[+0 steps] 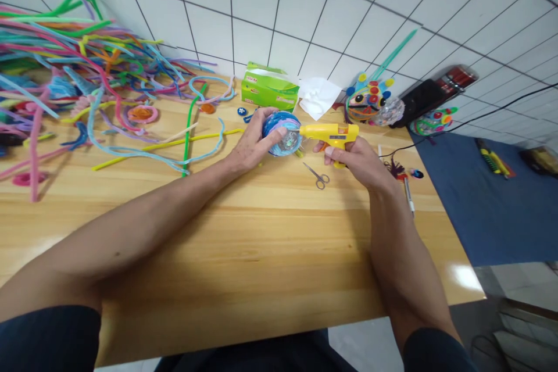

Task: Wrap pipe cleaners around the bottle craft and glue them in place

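So the left hand point(255, 144) has its fingers curled round a blue-and-purple wrapped ball point(275, 121), and the right hand point(358, 158) is gripping a yellow glue gun point(318, 129), nozzle up at the ball. There's a dark label on the gun, way too small to read. Same with the red-and-white print on the green box point(264, 90) just beyond the left hand. Scissors point(321, 179) lie between the hands, a bit nearer the body.

You have a green pack point(268, 88) on the wooden surface point(261, 244), in front of the white tiled wall point(253, 0). Well left of the pack, you see a heap of fuzzy coloured stems point(52, 58); just left, a blue button point(242, 111). Beside its right end is white paper point(320, 99). The scissors point(317, 176) lie nearer you than the pack.
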The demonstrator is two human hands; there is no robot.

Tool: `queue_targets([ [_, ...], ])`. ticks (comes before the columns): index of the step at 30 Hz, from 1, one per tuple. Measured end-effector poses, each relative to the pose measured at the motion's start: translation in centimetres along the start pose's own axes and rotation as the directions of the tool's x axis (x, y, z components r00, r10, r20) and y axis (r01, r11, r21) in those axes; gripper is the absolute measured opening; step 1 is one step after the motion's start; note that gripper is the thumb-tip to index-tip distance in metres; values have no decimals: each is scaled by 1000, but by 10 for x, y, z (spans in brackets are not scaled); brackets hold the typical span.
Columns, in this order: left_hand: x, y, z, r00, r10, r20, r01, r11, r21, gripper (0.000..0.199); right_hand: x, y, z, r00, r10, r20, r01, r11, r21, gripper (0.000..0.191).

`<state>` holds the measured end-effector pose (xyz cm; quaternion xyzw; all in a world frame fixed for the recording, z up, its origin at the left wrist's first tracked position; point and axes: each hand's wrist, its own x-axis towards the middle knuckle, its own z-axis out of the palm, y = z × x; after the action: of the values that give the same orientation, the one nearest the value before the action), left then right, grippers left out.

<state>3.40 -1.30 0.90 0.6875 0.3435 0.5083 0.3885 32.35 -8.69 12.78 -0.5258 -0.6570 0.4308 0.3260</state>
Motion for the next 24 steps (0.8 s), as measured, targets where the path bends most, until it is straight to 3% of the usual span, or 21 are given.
queue_targets([
  [6, 2, -2, -1, 1000, -18, 26, 20, 998, -59, 85, 1, 1, 1, 1000, -7, 14, 7, 1000, 4, 29],
  [24, 4, -9, -1, 1000, -7, 1, 7, 998, -63, 82, 0, 4, 4, 998, -51, -25, 50, 999, -21, 33],
])
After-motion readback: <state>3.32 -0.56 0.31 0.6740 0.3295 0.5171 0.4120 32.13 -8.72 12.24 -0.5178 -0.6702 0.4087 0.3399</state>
